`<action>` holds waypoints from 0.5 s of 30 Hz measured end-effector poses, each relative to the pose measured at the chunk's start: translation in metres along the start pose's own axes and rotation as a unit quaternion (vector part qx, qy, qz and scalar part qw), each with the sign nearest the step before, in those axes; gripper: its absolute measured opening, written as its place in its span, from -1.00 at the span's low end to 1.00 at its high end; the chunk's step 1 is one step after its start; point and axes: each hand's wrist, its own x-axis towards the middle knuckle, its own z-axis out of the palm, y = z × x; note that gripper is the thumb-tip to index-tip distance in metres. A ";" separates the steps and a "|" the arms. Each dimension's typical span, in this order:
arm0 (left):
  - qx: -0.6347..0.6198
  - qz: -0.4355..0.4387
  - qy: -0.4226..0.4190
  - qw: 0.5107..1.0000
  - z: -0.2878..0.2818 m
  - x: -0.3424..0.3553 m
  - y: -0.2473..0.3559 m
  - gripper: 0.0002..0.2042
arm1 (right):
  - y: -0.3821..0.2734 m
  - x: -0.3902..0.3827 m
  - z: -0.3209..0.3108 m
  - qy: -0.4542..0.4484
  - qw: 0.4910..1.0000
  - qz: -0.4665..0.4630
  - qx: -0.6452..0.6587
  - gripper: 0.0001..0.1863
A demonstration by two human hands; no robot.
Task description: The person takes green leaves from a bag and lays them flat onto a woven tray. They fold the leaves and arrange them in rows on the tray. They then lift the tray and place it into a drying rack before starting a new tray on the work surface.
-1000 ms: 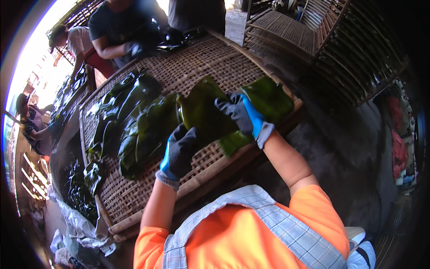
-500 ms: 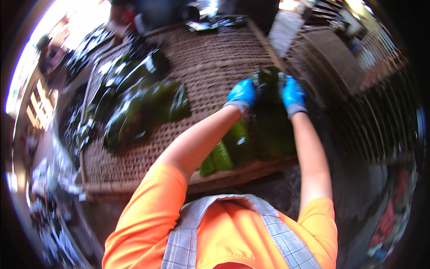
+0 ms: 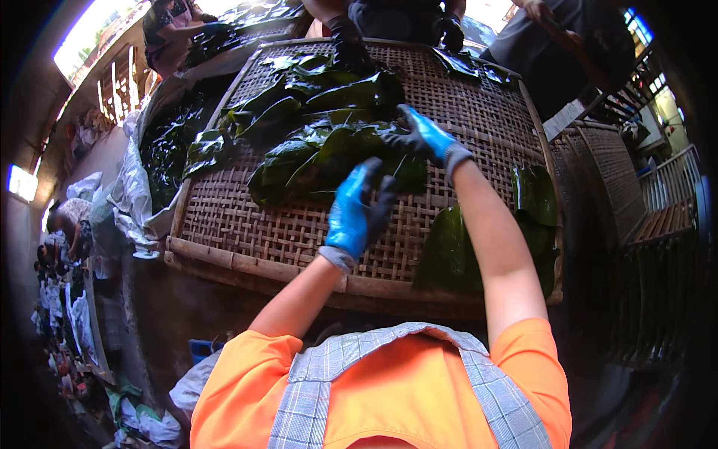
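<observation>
A heap of large, glossy dark-green leaves lies across the woven bamboo tray. My left hand, in a blue and black glove, hovers at the heap's near edge with its fingers apart and nothing in them. Reaching to the right end of the heap, my right hand wears the same kind of glove. Its fingers are spread at the leaves, and I cannot tell how firmly they touch. Beneath my right forearm, flat leaves lie along the tray's near right side.
Across the tray, a person's dark-gloved hand is at the far leaves. Another person works at the far left. More leaves fill a plastic-lined container on the left. Woven racks stand at right.
Both hands have left the flat leaves on the right and moved left to the heap. My view has swung left too. The hands, earlier at the leaf edges, are now spread.
</observation>
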 end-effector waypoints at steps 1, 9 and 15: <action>0.155 0.048 0.038 0.986 -0.021 0.014 -0.005 -0.59 | -0.010 0.016 0.007 -0.036 0.990 0.036 -0.132 -0.27; 0.539 0.071 -0.024 0.839 -0.076 0.064 -0.041 -0.75 | -0.049 0.010 0.005 -0.184 0.937 0.075 0.288 -0.27; -0.410 -0.218 -0.154 0.872 -0.058 0.097 -0.051 -0.89 | -0.039 -0.053 -0.026 0.117 0.937 0.127 0.304 -0.23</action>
